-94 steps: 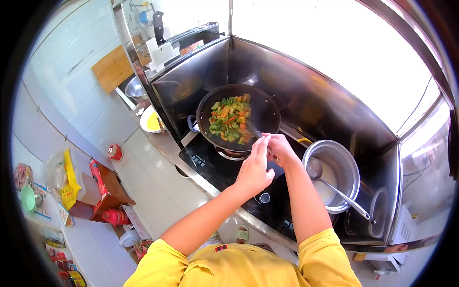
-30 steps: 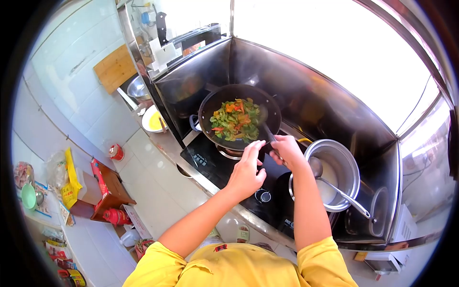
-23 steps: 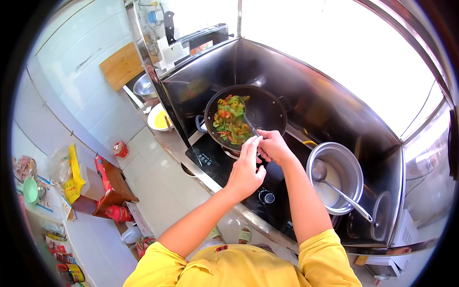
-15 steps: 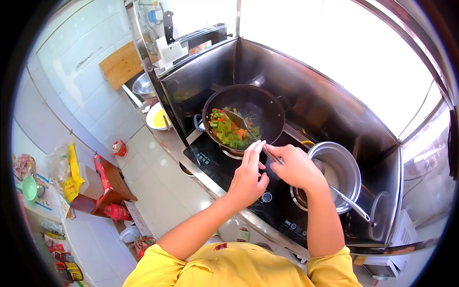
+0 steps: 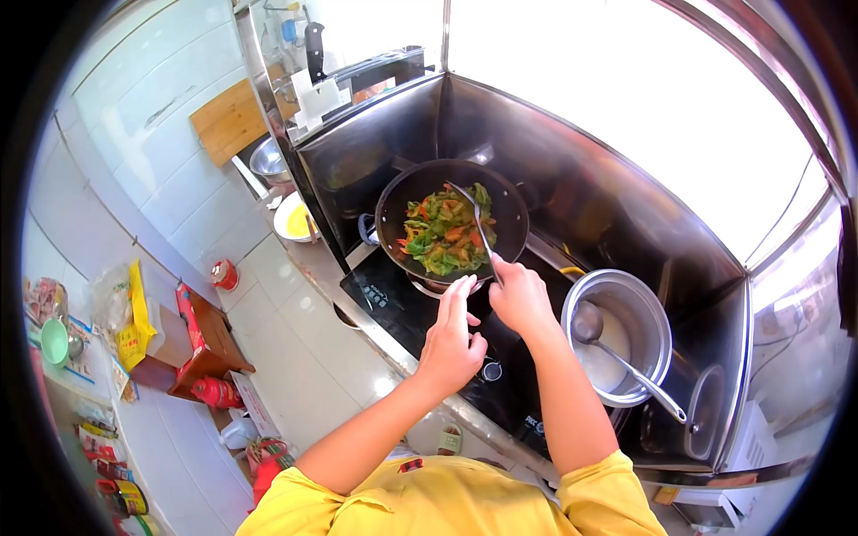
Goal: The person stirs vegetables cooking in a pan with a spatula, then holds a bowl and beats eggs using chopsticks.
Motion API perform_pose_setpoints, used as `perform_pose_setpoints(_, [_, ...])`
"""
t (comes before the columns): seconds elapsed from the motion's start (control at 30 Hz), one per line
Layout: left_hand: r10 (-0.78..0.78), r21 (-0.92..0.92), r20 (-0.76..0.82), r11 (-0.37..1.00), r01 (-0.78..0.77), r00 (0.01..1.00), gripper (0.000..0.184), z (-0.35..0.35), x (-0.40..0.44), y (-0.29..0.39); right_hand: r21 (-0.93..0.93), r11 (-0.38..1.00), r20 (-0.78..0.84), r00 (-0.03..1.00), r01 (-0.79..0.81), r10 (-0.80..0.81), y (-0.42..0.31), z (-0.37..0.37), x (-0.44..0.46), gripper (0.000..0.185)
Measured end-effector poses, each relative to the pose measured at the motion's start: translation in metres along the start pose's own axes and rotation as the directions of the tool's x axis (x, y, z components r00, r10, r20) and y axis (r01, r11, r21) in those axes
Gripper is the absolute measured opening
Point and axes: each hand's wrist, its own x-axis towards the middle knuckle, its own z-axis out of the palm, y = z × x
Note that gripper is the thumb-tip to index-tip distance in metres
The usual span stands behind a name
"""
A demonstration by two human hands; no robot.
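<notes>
A dark wok (image 5: pixel 399 192) sits on the left burner, holding chopped green leaves (image 5: pixel 456 255) mixed with orange-red pieces. My right hand (image 5: pixel 523 299) grips the handle of a metal spatula (image 5: pixel 483 230). Its blade is at the far side of the vegetables, inside the wok. Just left of it, my left hand (image 5: pixel 452 347) is held near the wok's front edge with fingers stretched out and nothing in them. To the right of my right hand stands a metal pot (image 5: pixel 660 330) of whitish liquid, with a ladle (image 5: pixel 587 322) leaning in it.
A black cooktop (image 5: pixel 393 304) lies under the wok, with metal splash panels (image 5: pixel 572 170) behind. On the left are a white bowl (image 5: pixel 284 223) of yellow liquid, a steel bowl (image 5: pixel 268 159) and a cutting board (image 5: pixel 228 122). A knife (image 5: pixel 315 54) stands at the back.
The spatula has swung from the left side of the wok to its far middle, and the vegetables are spread toward the centre. My right hand has shifted left and away from me.
</notes>
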Motion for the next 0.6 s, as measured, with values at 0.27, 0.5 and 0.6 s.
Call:
perform_pose_setpoints(0.27, [0.025, 0.081, -0.101, 0.997, -0.017, 0.995, 0.072, 0.002, -0.003, -0.005, 0.005, 0.979, 0.197, 0.96, 0.203, -0.2, 0.0, -0.004, -0.011, 0.045])
perform_pose_setpoints(0.5, [0.23, 0.085, -0.105, 0.971, -0.222, 0.967, 0.068, -0.009, 0.001, 0.006, 0.042, 0.996, 0.329, 0.941, 0.074, -0.084, -0.046, -0.04, -0.042, 0.042])
perform_pose_setpoints(0.6, [0.243, 0.075, -0.097, 0.969, -0.236, 0.965, 0.069, -0.021, -0.003, 0.0, 0.047, 0.999, 0.229, 0.973, 0.027, -0.037, -0.033, -0.001, -0.019, 0.04])
